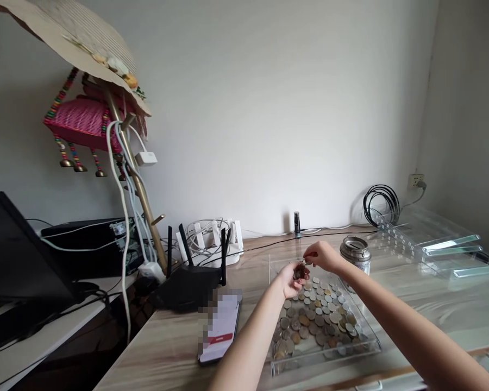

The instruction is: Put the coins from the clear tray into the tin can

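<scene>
My left hand (287,281) is cupped, palm up, with its fingers curled round a small heap of coins (299,272). Just above that heap, the thumb and fingertips of my right hand (324,257) are pinched together on what looks like a single coin (307,263). Both hands hover over the far end of a clear plastic tray (326,359). Many silver and brass-coloured loose coins (318,320) lie spread across the tray floor. My forearms cover parts of its left and right sides. Behind my right wrist stands a glass jar (362,264) with a metal clamp lid.
A phone (222,334) lies left of the tray, near a black router (191,285) with upright antennas. Clear acrylic panels (424,233) and a coiled black cable (381,205) are at the back right. A small black bottle (297,225) stands by the wall.
</scene>
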The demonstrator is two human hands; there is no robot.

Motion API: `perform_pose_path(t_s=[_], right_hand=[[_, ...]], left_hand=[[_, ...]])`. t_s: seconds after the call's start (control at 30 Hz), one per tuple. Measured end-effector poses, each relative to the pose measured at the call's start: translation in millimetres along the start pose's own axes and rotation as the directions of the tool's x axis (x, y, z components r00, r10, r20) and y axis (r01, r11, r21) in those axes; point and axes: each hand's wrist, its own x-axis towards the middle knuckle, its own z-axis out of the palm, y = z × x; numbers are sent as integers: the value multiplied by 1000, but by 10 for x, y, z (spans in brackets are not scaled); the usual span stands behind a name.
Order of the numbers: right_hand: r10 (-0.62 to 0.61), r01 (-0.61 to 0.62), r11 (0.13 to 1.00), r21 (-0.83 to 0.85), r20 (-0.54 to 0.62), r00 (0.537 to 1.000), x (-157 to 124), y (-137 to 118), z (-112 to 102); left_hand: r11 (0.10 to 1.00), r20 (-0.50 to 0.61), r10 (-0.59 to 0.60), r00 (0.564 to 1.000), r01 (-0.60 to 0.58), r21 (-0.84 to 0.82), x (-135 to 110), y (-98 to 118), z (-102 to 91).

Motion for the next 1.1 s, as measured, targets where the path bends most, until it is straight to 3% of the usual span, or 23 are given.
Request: perform_pose_path(t_s=[0.1,0.17,0.23,0.33,0.57,0.63,0.7,0.8,0.87,0.93,0.97,1.03,1.1], right_hand=[[-12,-11,997,-71,-306,952,-27,59,-266],[54,-145,978,-152,-486,873,-96,176,-497],[172,-353,912,-208,-587,791,-191,339,-697],[325,-551,804,-222,-611,722,-323,562,-843],[372,-624,740,-252,-619,692,-440,662,-814],[334,-605,741,-293,-621,709,-465,650,-826],[210,-546,762,-347,-665,716,-484,597,-813],[-35,-395,837,-378,-758,651,-449,406,-639],[-83,-235,912,-337,-711,698,-369,244,-389],[-70,-41,972,-230,-453,889,-261,127,-79],[-66,14,987,-161,-321,945,-206,99,72],[-66,62,998,-30,-121,991,-113,104,317],[-35,37,998,51,-44,998,-57,151,440]], left_hand=[[1000,4,20,1000,-20,-21,62,66,-88],[999,-44,41,998,-41,-4,96,67,-149],[996,-120,76,990,-71,46,121,45,-199],[984,-192,140,971,-115,135,129,1,-234],[912,-170,309,936,-241,332,83,-73,-153],[899,-162,318,934,-242,366,72,-90,-130],[889,-157,324,933,-243,388,62,-101,-116],[883,-154,346,926,-265,388,49,-101,-109],[880,-144,363,920,-288,378,43,-93,-115],[879,-127,375,918,-309,363,38,-83,-123],[880,-124,381,916,-319,353,36,-78,-127],[885,-126,387,913,-330,330,30,-72,-131],[897,-124,367,922,-315,309,24,-69,-130]])
